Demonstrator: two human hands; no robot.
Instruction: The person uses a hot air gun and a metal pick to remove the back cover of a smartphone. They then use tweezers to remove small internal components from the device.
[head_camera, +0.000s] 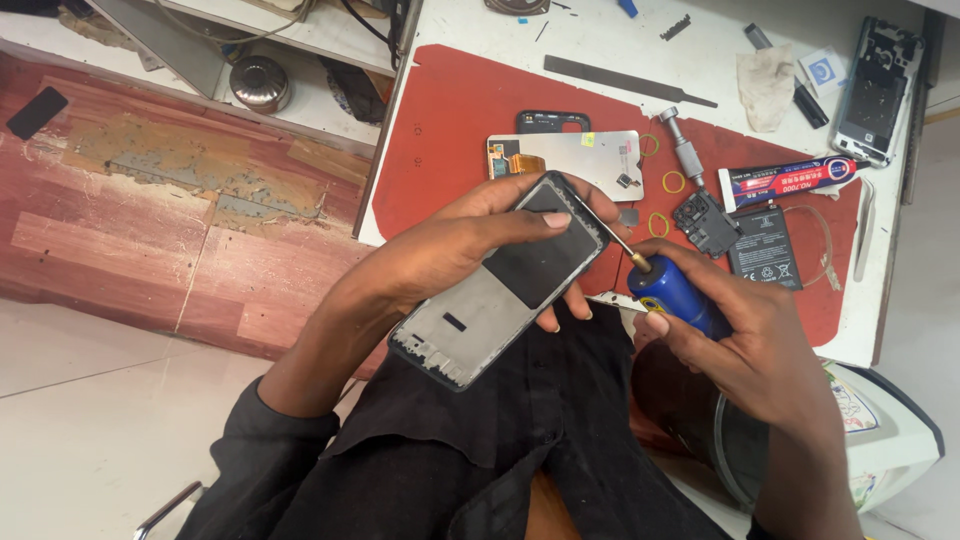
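My left hand (455, 250) grips a bare phone frame (480, 310), dark-rimmed with a grey inner plate and a black patch, held tilted over my lap. My right hand (745, 345) holds a screwdriver (670, 290) with a blue handle and brass collar. Its thin shaft points up and left, and the tip touches the top right edge of the frame.
On the red mat (450, 130) lie a phone display panel (575, 155), a black battery (765, 250), a small black board (708, 222), a metal tool (685, 150), yellow rubber bands (674, 182) and a glue tube (785, 178). A flat file (625, 80), a rag (766, 85) and another phone frame (880, 90) lie on the white table.
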